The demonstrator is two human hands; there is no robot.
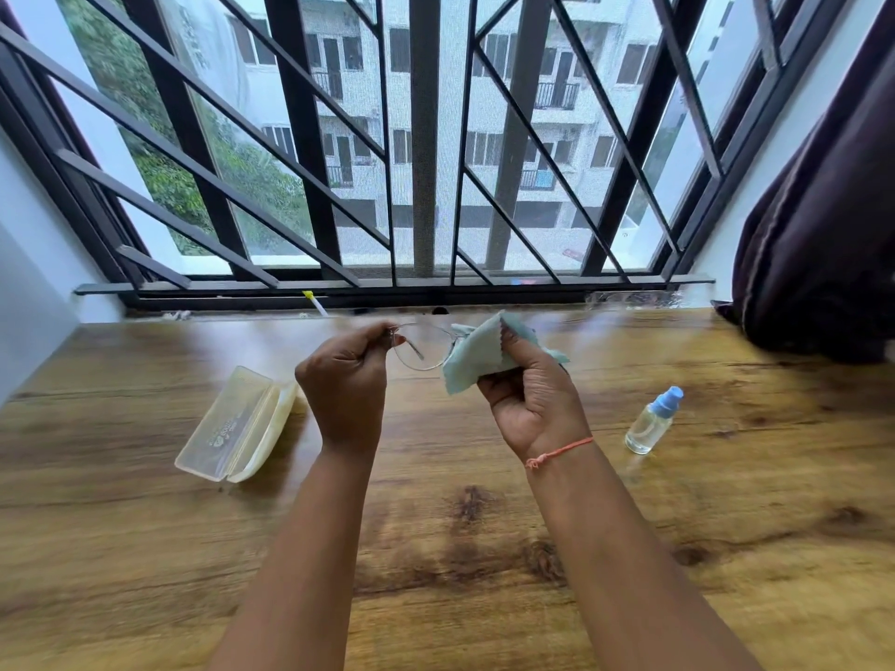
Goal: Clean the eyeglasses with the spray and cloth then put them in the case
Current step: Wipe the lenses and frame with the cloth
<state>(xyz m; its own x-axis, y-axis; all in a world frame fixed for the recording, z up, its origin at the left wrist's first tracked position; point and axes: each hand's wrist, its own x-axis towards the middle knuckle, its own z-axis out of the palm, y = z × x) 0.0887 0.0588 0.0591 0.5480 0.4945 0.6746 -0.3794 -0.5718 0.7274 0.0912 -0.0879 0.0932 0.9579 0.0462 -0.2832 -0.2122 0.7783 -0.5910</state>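
Above the wooden table (pixel 436 525) I hold thin-rimmed eyeglasses (pixel 422 350). My left hand (pixel 346 385) pinches their left end. My right hand (pixel 530 404) grips a pale blue-green cloth (pixel 477 353) wrapped over the right lens, which is hidden. A translucent yellowish case (pixel 237 423) lies open on the table to the left of my left hand. A small clear spray bottle (pixel 651 423) with a blue cap stands on the table to the right of my right wrist.
A window with a black metal grille (pixel 421 138) runs along the table's far edge. A dark curtain (pixel 823 234) bunches on the table's far right corner. A small yellow-tipped object (pixel 312 300) lies on the sill.
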